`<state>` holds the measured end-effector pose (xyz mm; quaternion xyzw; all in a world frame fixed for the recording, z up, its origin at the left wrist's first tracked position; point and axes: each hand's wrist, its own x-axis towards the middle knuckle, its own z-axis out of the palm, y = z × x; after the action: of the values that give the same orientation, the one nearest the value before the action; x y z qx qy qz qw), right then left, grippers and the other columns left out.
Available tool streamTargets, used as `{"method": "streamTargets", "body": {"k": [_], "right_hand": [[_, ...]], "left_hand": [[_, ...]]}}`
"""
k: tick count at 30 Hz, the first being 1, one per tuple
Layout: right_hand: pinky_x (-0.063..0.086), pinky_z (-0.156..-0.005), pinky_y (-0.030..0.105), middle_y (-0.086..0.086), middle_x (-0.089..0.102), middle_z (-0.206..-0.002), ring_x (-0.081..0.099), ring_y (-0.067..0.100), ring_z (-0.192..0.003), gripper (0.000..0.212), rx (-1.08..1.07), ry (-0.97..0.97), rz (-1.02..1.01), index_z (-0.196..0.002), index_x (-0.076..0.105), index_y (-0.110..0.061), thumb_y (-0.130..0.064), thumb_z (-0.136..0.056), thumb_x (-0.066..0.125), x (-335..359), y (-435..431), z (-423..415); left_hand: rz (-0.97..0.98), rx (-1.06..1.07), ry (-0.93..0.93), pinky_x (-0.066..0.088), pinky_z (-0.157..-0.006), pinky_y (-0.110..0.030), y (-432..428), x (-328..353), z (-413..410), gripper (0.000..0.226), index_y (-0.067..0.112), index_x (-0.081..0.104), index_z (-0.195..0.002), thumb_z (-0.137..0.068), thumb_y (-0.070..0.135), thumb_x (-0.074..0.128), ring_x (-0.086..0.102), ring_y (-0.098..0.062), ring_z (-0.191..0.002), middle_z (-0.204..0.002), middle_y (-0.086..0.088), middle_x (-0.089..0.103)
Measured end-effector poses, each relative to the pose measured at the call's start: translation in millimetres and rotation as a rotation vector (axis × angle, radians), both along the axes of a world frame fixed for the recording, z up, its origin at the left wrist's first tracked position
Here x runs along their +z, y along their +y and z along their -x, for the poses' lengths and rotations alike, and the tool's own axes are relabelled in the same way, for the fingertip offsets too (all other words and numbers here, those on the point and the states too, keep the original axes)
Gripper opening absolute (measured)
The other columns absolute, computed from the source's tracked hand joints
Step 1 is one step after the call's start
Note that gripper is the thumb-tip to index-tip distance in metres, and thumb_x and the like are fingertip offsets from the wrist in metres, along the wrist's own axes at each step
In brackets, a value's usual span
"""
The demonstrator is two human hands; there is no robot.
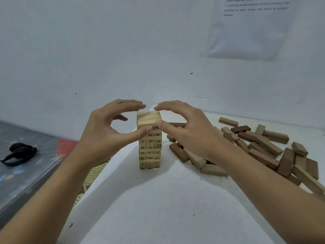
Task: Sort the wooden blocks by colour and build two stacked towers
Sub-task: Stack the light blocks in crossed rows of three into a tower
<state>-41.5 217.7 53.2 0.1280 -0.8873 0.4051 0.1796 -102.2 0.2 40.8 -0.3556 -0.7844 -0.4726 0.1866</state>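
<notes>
L hand (pixel 103 132), R hand (pixel 186 127); tower (pixel 150 152) vert.

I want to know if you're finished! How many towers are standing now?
1. The pale tower stands upright between the left hand and right hand. The brown blocks lie loose to its right.

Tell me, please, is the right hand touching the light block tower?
Touching: in the head view the right hand presses its thumb tip against the top layer of the light block tower.
</notes>
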Motion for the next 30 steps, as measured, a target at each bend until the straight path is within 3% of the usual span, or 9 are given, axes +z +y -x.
{"method": "streamTargets", "body": {"k": [2,5,9,13,15,17,21,27,30], "right_hand": [[0.034,-0.115,0.041,-0.030,0.050,-0.135,0.045,0.001,-0.133,0.039,-0.022,-0.024,0.063,-0.134,0.055,-0.043,-0.050,-0.096,0.058,-4.9,-1.2,-3.7],[0.027,-0.121,0.038,-0.026,0.031,-0.156,0.027,-0.005,-0.143,0.056,-0.017,-0.105,0.099,-0.152,0.036,-0.039,-0.056,-0.099,0.048,-13.8,-6.3,-6.5],[0.014,-0.126,0.034,-0.024,0.013,-0.164,0.008,-0.010,-0.148,0.064,0.032,-0.174,0.130,-0.160,0.017,-0.033,-0.054,-0.103,0.037,-23.0,-15.3,-5.3],[0.002,-0.120,0.017,-0.022,0.005,-0.166,-0.002,-0.013,-0.147,0.060,0.055,-0.191,0.134,-0.161,0.011,-0.028,-0.046,-0.107,0.032,-26.8,-22.2,-5.3],[0.002,-0.117,0.012,-0.020,0.004,-0.166,-0.002,-0.013,-0.147,0.059,0.056,-0.194,0.152,-0.161,0.010,-0.026,-0.043,-0.108,0.031,-27.3,-24.5,-5.7],[0.002,-0.117,0.010,-0.019,0.003,-0.166,-0.002,-0.013,-0.147,0.058,0.052,-0.199,0.165,-0.160,0.009,-0.025,-0.040,-0.108,0.031,-27.5,-25.9,-6.0],[0.002,-0.119,0.014,-0.016,0.005,-0.167,-0.001,-0.010,-0.148,0.058,0.035,-0.197,0.193,-0.160,0.009,-0.024,-0.038,-0.109,0.031,-28.4,-28.6,-6.5],[0.002,-0.115,0.009,-0.016,0.008,-0.166,0.002,-0.010,-0.147,0.056,0.023,-0.206,0.196,-0.160,0.011,-0.023,-0.037,-0.109,0.032,-27.0,-29.5,-6.9],[0.007,-0.116,0.008,-0.020,0.018,-0.163,0.008,-0.018,-0.142,0.055,0.027,-0.191,0.192,-0.159,0.015,-0.021,-0.035,-0.109,0.032,-25.2,-29.9,-9.4]], "left_hand": [[-0.050,0.021,-0.078,0.053,-0.099,-0.043,0.2,-10.3,-6.7,0.063,0.033,0.064,-0.133,-0.076,0.058,0.076,0.057,-0.010,-0.130,-0.133,0.016,0.065],[-0.011,0.034,-0.205,0.039,-0.115,-0.038,3.1,-28.1,-16.3,0.079,0.039,0.042,-0.153,-0.082,0.068,0.064,0.037,0.005,-0.143,-0.153,0.028,0.043],[-0.089,-0.002,-0.343,0.024,-0.126,-0.038,8.8,-39.5,-20.9,0.087,0.032,0.032,-0.159,-0.085,0.072,0.052,0.026,0.012,-0.146,-0.159,0.028,0.032],[-0.117,-0.100,-0.340,0.029,-0.123,-0.040,14.0,-39.3,-21.9,0.060,0.022,0.044,-0.154,-0.103,0.054,0.044,0.037,0.000,-0.146,-0.156,0.014,0.046],[-0.129,-0.139,-0.319,0.034,-0.118,-0.033,17.4,-38.3,-23.6,0.043,0.018,0.049,-0.150,-0.111,0.034,0.040,0.046,-0.003,-0.140,-0.146,0.012,0.057],[-0.136,-0.148,-0.310,0.039,-0.111,-0.022,20.2,-37.8,-24.7,0.041,0.016,0.050,-0.148,-0.110,0.025,0.037,0.052,0.001,-0.133,-0.137,0.017,0.063],[-0.147,-0.121,-0.285,0.038,-0.102,-0.009,22.3,-41.0,-23.3,0.044,0.017,0.048,-0.150,-0.109,0.027,0.038,0.053,0.008,-0.129,-0.131,0.030,0.063],[-0.174,-0.118,-0.285,0.040,-0.100,-0.008,23.2,-42.1,-23.9,0.043,0.020,0.051,-0.148,-0.108,0.029,0.039,0.055,0.006,-0.127,-0.127,0.028,0.066],[-0.182,-0.094,-0.287,0.040,-0.099,-0.008,23.9,-41.1,-25.2,0.035,0.034,0.053,-0.139,-0.106,0.030,0.042,0.057,0.008,-0.124,-0.124,0.031,0.067]]}}
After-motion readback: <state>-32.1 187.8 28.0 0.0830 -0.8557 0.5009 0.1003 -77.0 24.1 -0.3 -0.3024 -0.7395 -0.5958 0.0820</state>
